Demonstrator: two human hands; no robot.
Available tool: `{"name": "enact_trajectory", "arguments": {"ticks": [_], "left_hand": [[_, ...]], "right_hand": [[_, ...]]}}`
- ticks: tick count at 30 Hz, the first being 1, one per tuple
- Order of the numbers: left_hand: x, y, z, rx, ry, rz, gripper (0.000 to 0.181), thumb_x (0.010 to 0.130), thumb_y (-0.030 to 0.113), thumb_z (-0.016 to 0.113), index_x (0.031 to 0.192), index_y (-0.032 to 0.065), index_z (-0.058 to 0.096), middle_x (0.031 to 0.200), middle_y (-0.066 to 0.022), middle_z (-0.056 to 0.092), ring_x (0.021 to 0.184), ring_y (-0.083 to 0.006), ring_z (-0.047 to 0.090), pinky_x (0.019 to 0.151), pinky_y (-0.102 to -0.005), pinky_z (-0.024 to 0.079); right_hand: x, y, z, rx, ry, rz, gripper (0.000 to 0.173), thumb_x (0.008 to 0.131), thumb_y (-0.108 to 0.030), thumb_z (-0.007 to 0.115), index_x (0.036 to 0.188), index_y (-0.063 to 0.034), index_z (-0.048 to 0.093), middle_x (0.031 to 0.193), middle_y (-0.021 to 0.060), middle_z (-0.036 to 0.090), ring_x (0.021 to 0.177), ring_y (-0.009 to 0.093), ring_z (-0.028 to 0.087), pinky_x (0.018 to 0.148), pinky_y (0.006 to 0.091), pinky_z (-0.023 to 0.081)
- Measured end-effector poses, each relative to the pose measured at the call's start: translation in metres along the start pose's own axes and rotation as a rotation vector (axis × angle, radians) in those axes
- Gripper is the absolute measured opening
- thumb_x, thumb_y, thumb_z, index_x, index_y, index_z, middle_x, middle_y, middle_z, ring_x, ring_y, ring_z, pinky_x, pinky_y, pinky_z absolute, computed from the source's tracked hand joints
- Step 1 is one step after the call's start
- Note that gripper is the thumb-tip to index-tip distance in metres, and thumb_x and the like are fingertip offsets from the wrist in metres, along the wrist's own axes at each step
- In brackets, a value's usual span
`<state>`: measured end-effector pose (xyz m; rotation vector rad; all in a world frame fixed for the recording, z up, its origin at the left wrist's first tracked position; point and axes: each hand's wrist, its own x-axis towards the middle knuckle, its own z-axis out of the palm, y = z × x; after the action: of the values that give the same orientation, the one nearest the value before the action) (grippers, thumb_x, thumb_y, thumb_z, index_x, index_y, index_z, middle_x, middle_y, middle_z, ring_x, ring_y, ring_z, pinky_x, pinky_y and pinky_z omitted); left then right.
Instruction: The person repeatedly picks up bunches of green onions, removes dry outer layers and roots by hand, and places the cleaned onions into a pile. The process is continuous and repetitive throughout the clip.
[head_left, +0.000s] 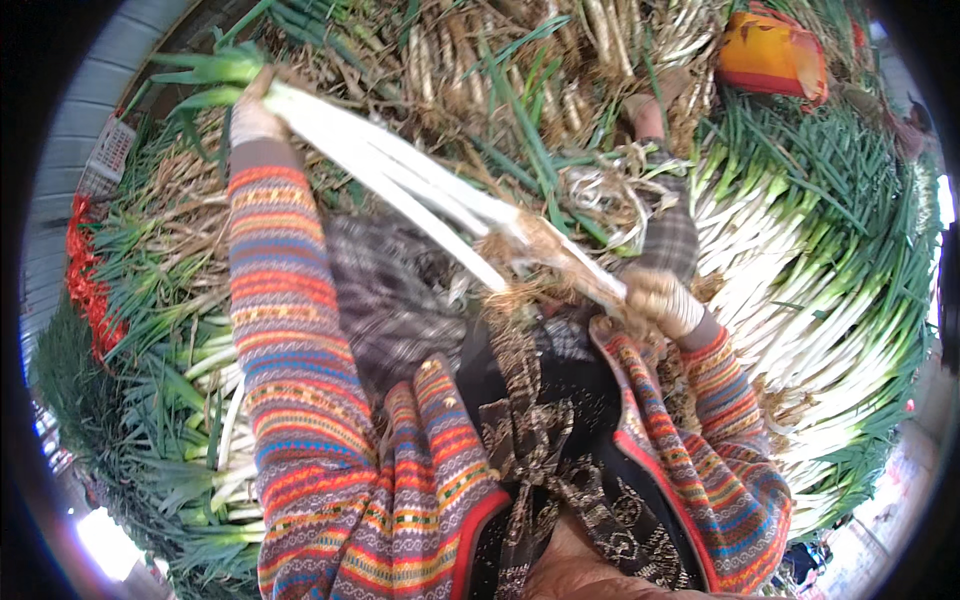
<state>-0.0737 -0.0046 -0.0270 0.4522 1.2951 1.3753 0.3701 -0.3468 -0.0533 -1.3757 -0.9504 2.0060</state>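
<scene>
My left hand, in a pale glove, grips several green onions just below their green leaves, at the upper left. Their long white stalks slant down to the right across my lap, and brown roots hang at the lower ends. At the right, my right hand, also gloved, is closed on the lower end of one stalk and its loose outer skin. That skin is partly blurred. My plaid-covered lap lies beneath the stalks.
Cleaned green onions are stacked along the right. Unpeeled ones with dry skins lie ahead. More onions are piled at the left, near red netting and a white crate. An orange bag sits at the upper right.
</scene>
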Motion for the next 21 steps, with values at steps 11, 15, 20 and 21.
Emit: {"name": "enact_trajectory", "arguments": {"ticks": [11, 15, 20, 21], "left_hand": [[-0.011, 0.01, 0.021, -0.085, -0.103, 0.25, 0.021, 0.096, 0.02, 0.068, 0.105, 0.002, 0.065, 0.087, -0.0095, 0.069, 0.074, -0.0188, 0.067, 0.066, -0.0305, 0.062], [-0.006, 0.017, 0.017, -0.465, -0.449, 0.05, 0.017, 0.094, 0.014, 0.068, 0.106, 0.0026, 0.065, 0.092, -0.0079, 0.068, 0.077, -0.0182, 0.066, 0.068, -0.0335, 0.062], [-0.03, 0.01, 0.052, -0.268, -0.418, 0.191, 0.031, 0.092, 0.011, 0.07, 0.118, -0.0025, 0.059, 0.106, -0.0109, 0.066, 0.078, -0.019, 0.064, 0.074, -0.0362, 0.06], [-0.038, 0.012, 0.057, -0.289, -0.338, 0.176, 0.035, 0.092, 0.011, 0.071, 0.121, -0.0034, 0.058, 0.108, -0.0117, 0.066, 0.079, -0.0192, 0.064, 0.075, -0.0364, 0.061]], "right_hand": [[0.191, -0.107, -0.135, -0.839, 0.49, -0.33, 0.043, 0.093, -0.026, 0.069, 0.13, -0.0043, 0.062, 0.122, 0.0139, 0.069, 0.11, 0.025, 0.067, 0.098, 0.0373, 0.053], [0.322, -0.14, -0.264, -1.095, 0.965, -0.233, 0.054, 0.094, -0.038, 0.067, 0.137, -0.0068, 0.058, 0.13, 0.0211, 0.065, 0.119, 0.033, 0.064, 0.104, 0.0411, 0.05], [0.375, -0.129, -0.334, -1.111, 0.933, 0.001, 0.065, 0.088, -0.038, 0.072, 0.142, -0.0053, 0.053, 0.131, 0.0207, 0.066, 0.121, 0.034, 0.064, 0.102, 0.0392, 0.05], [0.37, -0.129, -0.32, -1.091, 0.912, -0.068, 0.066, 0.088, -0.037, 0.073, 0.142, -0.0037, 0.053, 0.129, 0.0211, 0.066, 0.12, 0.033, 0.064, 0.101, 0.0388, 0.051]]}}
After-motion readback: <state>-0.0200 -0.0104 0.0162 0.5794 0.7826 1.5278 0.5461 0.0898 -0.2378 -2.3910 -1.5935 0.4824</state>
